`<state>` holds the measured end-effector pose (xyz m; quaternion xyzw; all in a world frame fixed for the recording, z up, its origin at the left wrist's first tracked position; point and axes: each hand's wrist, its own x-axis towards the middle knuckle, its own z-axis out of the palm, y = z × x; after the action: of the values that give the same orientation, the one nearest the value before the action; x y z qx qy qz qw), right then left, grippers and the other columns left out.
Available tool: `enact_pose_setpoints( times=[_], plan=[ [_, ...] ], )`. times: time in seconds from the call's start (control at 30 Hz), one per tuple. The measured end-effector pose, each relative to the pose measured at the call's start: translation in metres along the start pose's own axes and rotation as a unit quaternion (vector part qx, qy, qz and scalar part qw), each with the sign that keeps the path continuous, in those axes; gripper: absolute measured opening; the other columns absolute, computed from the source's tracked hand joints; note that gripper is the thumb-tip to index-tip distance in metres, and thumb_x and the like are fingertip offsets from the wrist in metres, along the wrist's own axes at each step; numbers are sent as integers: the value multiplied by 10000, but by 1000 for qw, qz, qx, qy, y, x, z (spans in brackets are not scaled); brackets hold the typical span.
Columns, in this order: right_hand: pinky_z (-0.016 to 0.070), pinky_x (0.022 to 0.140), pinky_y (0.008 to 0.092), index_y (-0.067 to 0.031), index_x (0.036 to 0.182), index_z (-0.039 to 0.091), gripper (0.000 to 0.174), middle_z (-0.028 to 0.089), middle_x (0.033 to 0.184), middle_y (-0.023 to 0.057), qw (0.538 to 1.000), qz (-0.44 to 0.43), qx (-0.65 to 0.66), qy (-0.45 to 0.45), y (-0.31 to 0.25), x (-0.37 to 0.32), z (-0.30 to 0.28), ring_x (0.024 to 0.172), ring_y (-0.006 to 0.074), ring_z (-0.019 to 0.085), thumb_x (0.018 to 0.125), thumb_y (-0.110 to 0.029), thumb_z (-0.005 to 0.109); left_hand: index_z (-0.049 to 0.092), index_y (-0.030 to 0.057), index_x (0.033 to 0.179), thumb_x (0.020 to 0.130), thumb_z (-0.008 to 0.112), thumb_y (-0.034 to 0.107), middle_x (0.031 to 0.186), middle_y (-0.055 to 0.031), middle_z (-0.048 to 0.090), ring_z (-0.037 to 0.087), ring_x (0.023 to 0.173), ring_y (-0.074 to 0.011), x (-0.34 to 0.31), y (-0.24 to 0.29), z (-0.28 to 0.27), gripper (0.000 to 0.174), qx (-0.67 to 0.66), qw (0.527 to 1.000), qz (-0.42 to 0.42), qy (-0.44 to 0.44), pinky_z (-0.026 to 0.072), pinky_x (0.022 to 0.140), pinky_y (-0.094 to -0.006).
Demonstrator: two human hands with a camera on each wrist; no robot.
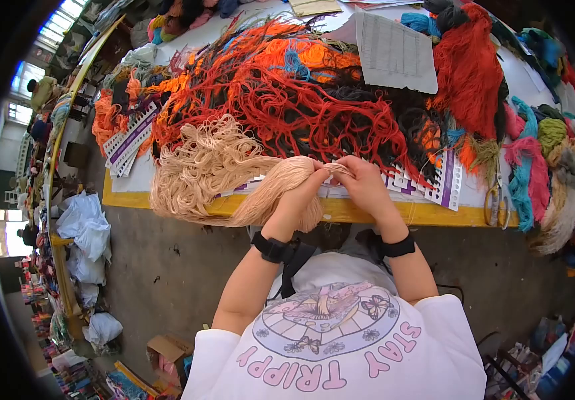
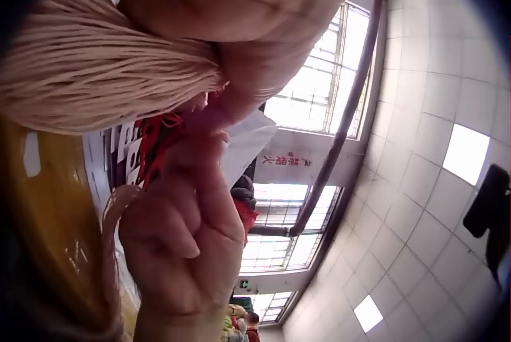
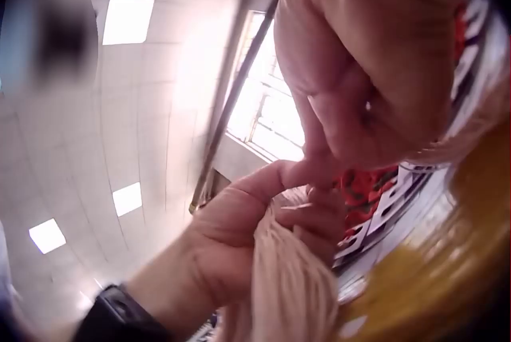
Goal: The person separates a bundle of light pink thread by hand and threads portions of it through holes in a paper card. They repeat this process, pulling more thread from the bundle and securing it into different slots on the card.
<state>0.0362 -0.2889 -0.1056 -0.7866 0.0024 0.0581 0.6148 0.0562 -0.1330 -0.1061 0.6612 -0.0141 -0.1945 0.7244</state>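
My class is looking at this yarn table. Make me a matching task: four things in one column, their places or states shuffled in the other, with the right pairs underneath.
1. Scissors
2. Sheet with a printed grid
3. White plastic bags
4. Left hand

A. Past the left end of the table
B. Gripping pale yarn
C. Lying on multicoloured yarn
D. On the right, at the yellow front edge

Pairs: 1-D, 2-C, 3-A, 4-B

Yarn wkshp, w/ piled skeins [image 1: 464, 73]
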Motion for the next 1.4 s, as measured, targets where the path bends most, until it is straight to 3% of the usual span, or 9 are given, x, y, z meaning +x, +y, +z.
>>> enact_pose_setpoints(
  times=[0.13, 0.23, 0.43, 0.53, 0.73, 0.83, 1.03, 1.13, 1.4],
  plan=[
    [435, 598, 284, -2, 856, 613, 142, 620, 708, 48, 991, -14, -122, 58, 1, 3, 7, 627, 140, 554, 829, -131, 558, 583, 53, 837, 821, 552, 193, 726, -62, 559, 554, 725, -149, 3, -9, -8, 144, 401, 911, 89, 36, 435, 654, -300],
    [420, 533, 256, -9, 865, 613, 136, 596, 654, 27, 994, -61, -43, 85, 18, 6, 9, 571, 99, 528, 828, -125, 552, 581, 41, 834, 814, 542, 202, 690, -103, 558, 555, 703, -253, 1, 6, 0, 167, 241, 965, -100, 0, 435, 662, -358],
    [360, 436, 206, -17, 829, 609, 119, 510, 588, -33, 993, 57, 80, 63, 8, 4, 4, 496, 27, 454, 810, -128, 571, 567, 42, 733, 845, 535, 201, 613, -30, 523, 492, 507, -125, 21, -21, -7, 198, 513, 814, 271, 34, 396, 466, -289],
    [375, 457, 218, -13, 818, 608, 124, 513, 577, -26, 995, 25, -1, 101, 21, 4, 13, 512, 34, 461, 781, -131, 597, 558, 65, 741, 857, 537, 210, 613, -8, 523, 497, 490, -104, 4, 8, -4, 186, 256, 963, -70, 47, 384, 423, -261],
    [406, 522, 250, -11, 807, 617, 137, 552, 617, 17, 990, -13, -66, 125, 18, 3, 17, 576, 78, 516, 724, -119, 626, 559, 92, 843, 844, 558, 163, 622, 6, 531, 509, 506, -89, 5, 8, -15, 70, -124, 963, -237, 21, 400, 433, -239],
    [437, 542, 322, -9, 736, 609, 133, 579, 645, 130, 983, -59, -87, 149, 1, -1, 16, 588, 254, 574, 680, -130, 605, 558, 87, 847, 844, 554, 131, 631, 3, 540, 509, 512, -82, 10, -3, -18, 45, -100, 967, -228, -57, 403, 451, -227],
    [435, 540, 338, -16, 705, 615, 92, 573, 654, 130, 971, -156, -91, 158, 4, -3, 16, 601, 269, 568, 676, -103, 609, 552, 62, 864, 857, 526, 92, 640, -1, 548, 513, 526, -80, 7, -5, -13, 41, -55, 986, -146, -52, 407, 482, -205],
    [434, 542, 344, -10, 715, 612, 101, 573, 673, 131, 984, -60, -94, 138, -6, -4, 12, 618, 275, 565, 679, -104, 602, 550, 58, 864, 864, 519, 99, 646, -2, 547, 515, 536, -79, 4, 3, -11, 51, -39, 988, -135, -66, 410, 494, -203],
    [436, 585, 376, 1, 714, 590, 149, 553, 635, 162, 984, -106, -105, 95, -4, -1, 10, 628, 305, 562, 729, -145, 562, 553, 61, 808, 863, 527, 141, 625, -2, 521, 511, 535, -87, 4, -10, -9, 101, 26, 996, -65, -47, 409, 495, -217]
  ],
)
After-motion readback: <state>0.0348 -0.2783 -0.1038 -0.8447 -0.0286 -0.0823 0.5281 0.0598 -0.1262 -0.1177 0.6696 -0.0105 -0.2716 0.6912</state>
